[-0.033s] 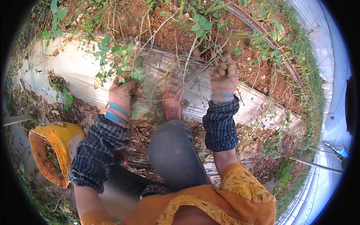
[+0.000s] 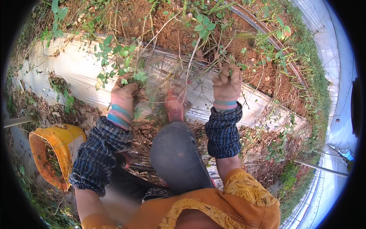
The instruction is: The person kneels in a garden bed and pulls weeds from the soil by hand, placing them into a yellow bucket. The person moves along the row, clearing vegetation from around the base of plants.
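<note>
My left hand, in a soiled glove with a pink and blue cuff, is closed around leafy plant stems over the pale plastic sheet. Green leaves stick out above and beside its fingers. My right hand, gloved the same way, has its fingers curled at the edge of the brown soil, among thin bare stems. What lies inside its fingers is hidden. Tangled twigs cross the space between both hands.
A yellow bucket with plant bits inside lies tilted at the left. Pale plastic sheeting crosses under my hands. My red shoe stands on it. Dark hoses run along the soil at the upper right, near a white plastic wall.
My right hand has drawn slightly toward me, and a leafy shoot at the upper right has shifted. My left hand stays in place around the stems.
</note>
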`<action>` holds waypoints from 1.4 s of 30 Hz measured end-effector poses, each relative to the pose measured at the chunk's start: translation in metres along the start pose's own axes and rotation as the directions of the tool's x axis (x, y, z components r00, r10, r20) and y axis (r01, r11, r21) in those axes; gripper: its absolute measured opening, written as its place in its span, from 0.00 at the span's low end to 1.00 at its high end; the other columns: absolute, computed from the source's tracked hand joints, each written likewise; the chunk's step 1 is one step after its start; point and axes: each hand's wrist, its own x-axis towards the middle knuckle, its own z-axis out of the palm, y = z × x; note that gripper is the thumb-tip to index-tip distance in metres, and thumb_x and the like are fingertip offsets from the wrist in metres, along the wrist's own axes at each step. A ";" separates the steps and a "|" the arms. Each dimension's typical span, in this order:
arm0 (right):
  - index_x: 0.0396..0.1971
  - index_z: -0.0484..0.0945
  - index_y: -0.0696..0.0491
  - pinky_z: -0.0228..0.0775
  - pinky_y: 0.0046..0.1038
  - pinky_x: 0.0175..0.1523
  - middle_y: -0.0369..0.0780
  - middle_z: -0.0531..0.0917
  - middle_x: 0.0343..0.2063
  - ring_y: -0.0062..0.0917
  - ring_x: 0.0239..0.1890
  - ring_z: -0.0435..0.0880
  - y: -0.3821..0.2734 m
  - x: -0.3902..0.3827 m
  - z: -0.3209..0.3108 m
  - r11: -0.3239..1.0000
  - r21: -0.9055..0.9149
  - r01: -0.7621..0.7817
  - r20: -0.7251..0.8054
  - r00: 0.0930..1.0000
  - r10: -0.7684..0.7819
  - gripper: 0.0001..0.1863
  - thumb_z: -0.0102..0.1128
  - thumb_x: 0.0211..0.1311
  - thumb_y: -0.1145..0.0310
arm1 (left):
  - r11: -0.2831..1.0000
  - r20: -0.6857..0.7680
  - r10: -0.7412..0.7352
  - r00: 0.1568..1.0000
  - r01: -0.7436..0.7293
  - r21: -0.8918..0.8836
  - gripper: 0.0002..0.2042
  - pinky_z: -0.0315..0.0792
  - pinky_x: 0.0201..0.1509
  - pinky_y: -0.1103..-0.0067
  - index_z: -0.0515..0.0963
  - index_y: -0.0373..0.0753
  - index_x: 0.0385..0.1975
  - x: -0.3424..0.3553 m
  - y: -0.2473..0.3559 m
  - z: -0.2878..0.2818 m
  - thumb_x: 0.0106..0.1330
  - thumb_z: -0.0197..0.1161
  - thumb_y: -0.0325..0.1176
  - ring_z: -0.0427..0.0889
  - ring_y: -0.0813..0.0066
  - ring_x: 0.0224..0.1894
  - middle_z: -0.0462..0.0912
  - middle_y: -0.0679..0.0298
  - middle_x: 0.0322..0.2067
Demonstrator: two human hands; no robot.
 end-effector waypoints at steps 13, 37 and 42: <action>0.47 0.77 0.58 0.72 0.28 0.46 0.42 0.81 0.39 0.24 0.39 0.80 0.078 -0.070 0.045 0.493 -0.869 -0.029 0.354 0.660 0.663 0.19 0.60 0.60 0.62 | 0.996 0.103 -0.047 0.994 0.039 0.075 0.13 0.78 0.29 0.75 0.70 0.36 0.44 -0.006 -0.032 -0.005 0.60 0.55 0.19 0.81 0.67 0.30 0.79 0.57 0.33; 0.48 0.74 0.59 0.70 0.38 0.53 0.54 0.78 0.42 0.46 0.47 0.77 -0.083 -0.103 -0.085 -0.712 -0.696 0.091 0.150 0.989 -0.020 0.23 0.59 0.57 0.59 | 0.116 -0.558 0.658 0.507 0.663 0.740 0.35 0.69 0.59 0.67 0.59 0.51 0.65 -0.270 0.181 -0.385 0.58 0.65 0.46 0.73 0.57 0.58 0.72 0.56 0.58; 0.38 0.74 0.60 0.75 0.36 0.28 0.42 0.77 0.21 0.32 0.22 0.79 -0.068 -0.065 -0.160 -0.164 -0.838 -0.520 -0.545 0.783 0.300 0.17 0.58 0.58 0.60 | 0.310 -0.522 0.798 0.300 0.538 0.784 0.23 0.72 0.55 0.69 0.70 0.48 0.58 -0.276 0.168 -0.408 0.61 0.59 0.36 0.78 0.59 0.52 0.81 0.58 0.47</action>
